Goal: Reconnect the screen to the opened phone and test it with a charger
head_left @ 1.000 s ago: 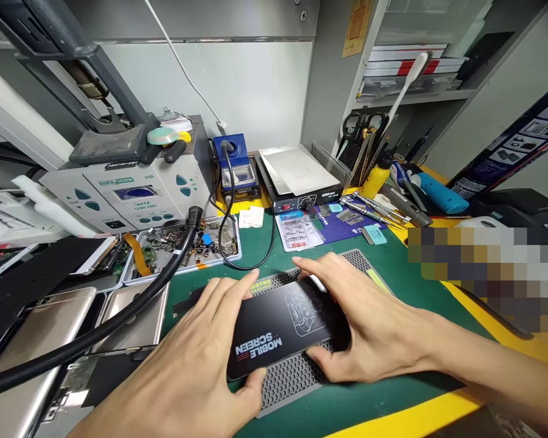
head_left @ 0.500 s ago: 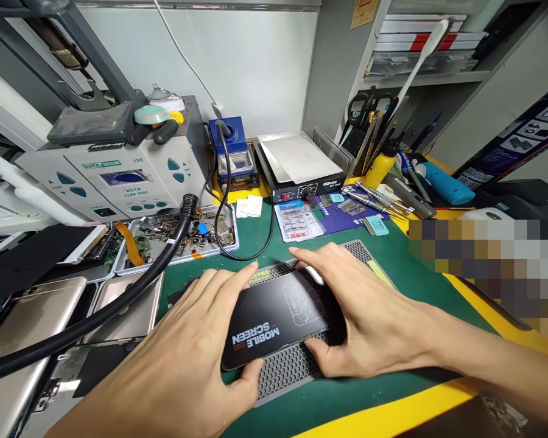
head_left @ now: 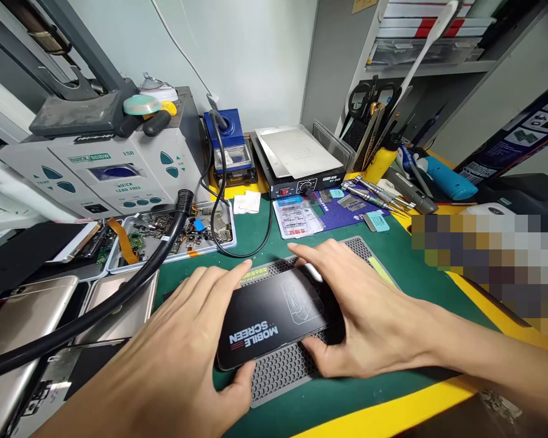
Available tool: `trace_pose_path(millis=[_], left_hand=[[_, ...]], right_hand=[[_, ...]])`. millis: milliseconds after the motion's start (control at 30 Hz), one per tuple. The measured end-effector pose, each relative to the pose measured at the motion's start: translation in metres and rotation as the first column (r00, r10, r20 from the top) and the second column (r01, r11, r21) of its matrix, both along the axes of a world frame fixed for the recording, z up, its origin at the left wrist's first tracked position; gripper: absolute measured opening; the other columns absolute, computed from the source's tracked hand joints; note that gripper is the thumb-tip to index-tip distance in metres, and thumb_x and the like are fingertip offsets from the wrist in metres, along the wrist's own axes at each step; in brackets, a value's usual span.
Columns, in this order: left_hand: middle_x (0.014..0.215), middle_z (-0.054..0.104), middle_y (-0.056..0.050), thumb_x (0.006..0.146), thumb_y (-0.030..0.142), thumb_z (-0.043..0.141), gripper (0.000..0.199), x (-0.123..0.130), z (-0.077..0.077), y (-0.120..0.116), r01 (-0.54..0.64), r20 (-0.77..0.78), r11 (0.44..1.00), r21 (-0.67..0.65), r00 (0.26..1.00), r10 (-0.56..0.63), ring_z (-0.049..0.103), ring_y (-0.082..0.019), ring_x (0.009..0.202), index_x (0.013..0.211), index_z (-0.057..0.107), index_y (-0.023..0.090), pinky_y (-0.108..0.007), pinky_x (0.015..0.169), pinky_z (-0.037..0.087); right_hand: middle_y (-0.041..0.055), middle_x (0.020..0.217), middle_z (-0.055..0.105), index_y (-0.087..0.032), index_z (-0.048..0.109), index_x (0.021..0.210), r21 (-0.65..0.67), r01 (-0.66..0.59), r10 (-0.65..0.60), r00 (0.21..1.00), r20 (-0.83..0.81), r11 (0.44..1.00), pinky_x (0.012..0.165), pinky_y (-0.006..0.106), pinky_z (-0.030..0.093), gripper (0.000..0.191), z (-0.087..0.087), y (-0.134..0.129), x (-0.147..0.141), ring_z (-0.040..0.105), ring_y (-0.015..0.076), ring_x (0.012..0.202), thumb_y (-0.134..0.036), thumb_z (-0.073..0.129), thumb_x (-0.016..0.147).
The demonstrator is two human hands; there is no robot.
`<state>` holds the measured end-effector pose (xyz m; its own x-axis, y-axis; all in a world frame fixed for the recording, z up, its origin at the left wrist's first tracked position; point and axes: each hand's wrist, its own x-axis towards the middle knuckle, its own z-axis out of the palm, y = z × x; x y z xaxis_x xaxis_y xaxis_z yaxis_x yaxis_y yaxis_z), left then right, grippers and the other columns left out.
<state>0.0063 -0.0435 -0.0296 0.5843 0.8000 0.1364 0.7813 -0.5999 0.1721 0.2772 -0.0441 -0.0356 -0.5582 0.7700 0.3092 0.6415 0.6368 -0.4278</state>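
A black phone screen (head_left: pixel 265 310) printed "MOBILE SCREEN" lies over a grey honeycomb-patterned pad (head_left: pixel 283 368), its lettering upside down to me. My left hand (head_left: pixel 182 340) grips its left end, fingers along the far edge and thumb at the near edge. Around the right end is my right hand (head_left: pixel 365 310), with the thumb near the close edge and fingers over the far side. A small white shiny spot shows beneath my right fingers. The palms partly hide both ends of the screen.
A green work mat (head_left: pixel 393 389) covers the bench. At left are a hot-air station (head_left: pixel 123 170), a thick black hose (head_left: pixel 119 304), a parts tray (head_left: pixel 210 240) and phone housings (head_left: pixel 31 328). Behind stand a blue soldering station (head_left: pixel 228 140) and a heating plate (head_left: pixel 296 188). Screwdrivers (head_left: pixel 379 191) lie at right.
The view has shifted slightly, so the bench items sit a little differently in it. Both hands keep their hold on the screen, with hardly any movement.
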Motion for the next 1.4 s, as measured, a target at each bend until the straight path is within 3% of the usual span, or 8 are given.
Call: trace_pose_path(millis=[533, 1067, 1400], left_hand=[[0.145, 0.048, -0.012, 0.077, 0.022, 0.060, 0.086, -0.004, 0.009, 0.002, 0.083, -0.016, 0.994, -0.073, 0.996, -0.085, 0.045, -0.029, 0.137, 0.155, 0.024, 0.021, -0.049, 0.115, 0.044], [0.145, 0.048, -0.006, 0.079, 0.022, 0.061, 0.086, -0.004, 0.011, 0.004, 0.053, 0.015, 0.986, -0.159, 0.999, -0.052, 0.044, -0.026, 0.137, 0.155, 0.022, 0.028, -0.045, 0.115, 0.044], [0.142, 0.049, -0.004, 0.083, 0.024, 0.060, 0.082, -0.004, 0.015, 0.005, 0.020, 0.037, 0.968, -0.251, 0.999, -0.011, 0.047, -0.025, 0.134, 0.154, 0.021, 0.034, -0.044, 0.111, 0.049]], right_hand=[[0.0158, 0.115, 0.056, -0.008, 0.033, 0.149, -0.015, 0.004, -0.004, 1.000, -0.015, 1.000, 0.087, 0.046, 0.048, 0.090, -0.005, 0.003, 0.001, 0.051, 0.0277, 0.098, -0.038, 0.070, 0.072], [0.0143, 0.112, 0.056, -0.008, 0.035, 0.147, -0.002, 0.014, -0.014, 1.000, -0.001, 1.000, 0.084, 0.045, 0.049, 0.088, -0.003, 0.004, 0.000, 0.051, 0.0270, 0.095, -0.037, 0.071, 0.072], [0.0131, 0.112, 0.057, -0.015, 0.028, 0.151, -0.014, -0.008, 0.008, 1.000, -0.015, 1.000, 0.081, 0.047, 0.049, 0.093, -0.005, 0.005, 0.001, 0.053, 0.0287, 0.094, -0.035, 0.070, 0.070]])
